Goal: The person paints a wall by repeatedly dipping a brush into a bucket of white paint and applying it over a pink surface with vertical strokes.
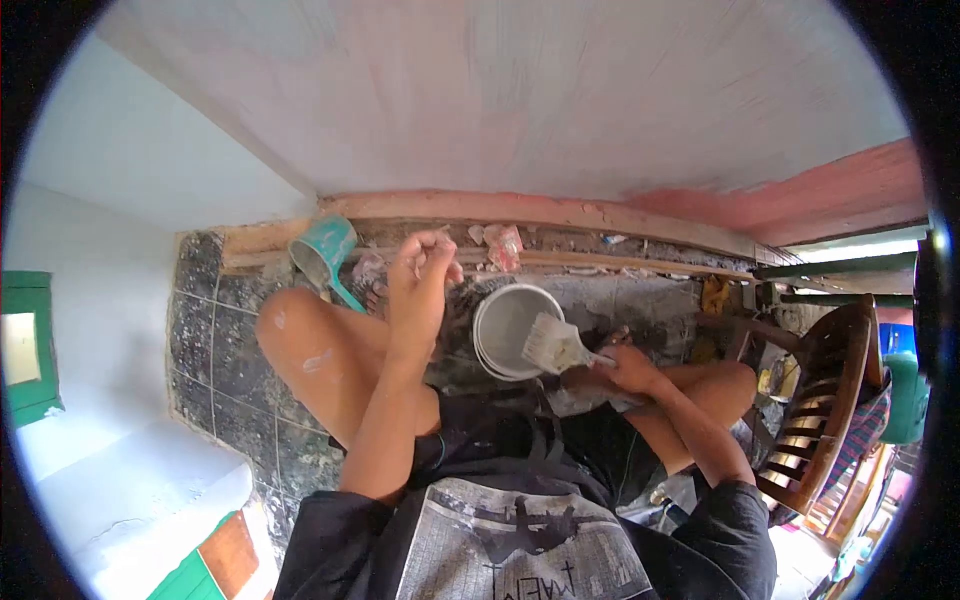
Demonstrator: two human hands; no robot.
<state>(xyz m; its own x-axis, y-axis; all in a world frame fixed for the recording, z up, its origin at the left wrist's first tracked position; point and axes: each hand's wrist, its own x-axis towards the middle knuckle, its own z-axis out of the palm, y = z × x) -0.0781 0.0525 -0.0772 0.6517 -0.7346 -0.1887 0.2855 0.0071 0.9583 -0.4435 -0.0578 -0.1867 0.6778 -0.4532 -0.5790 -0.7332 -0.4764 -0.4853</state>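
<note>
My right hand (618, 372) grips the handle of a wide paintbrush (556, 346) whose white bristles hang over the rim of a white bucket (496, 322) on the dark tiled floor. My left hand (422, 268) is raised above my left knee, its fingers curled loosely together with nothing visible in them. It is nearest the bucket's left side and a teal scoop (324, 250). I sit on the floor with both knees bent, facing a whitish-pink painted wall (520, 90).
A wooden strip (560, 212) runs along the wall's base, with scraps of debris (503, 243) beside it. A wooden chair (825, 400) stands at the right. A green cabinet (28, 345) and a white ledge (120, 480) are at the left.
</note>
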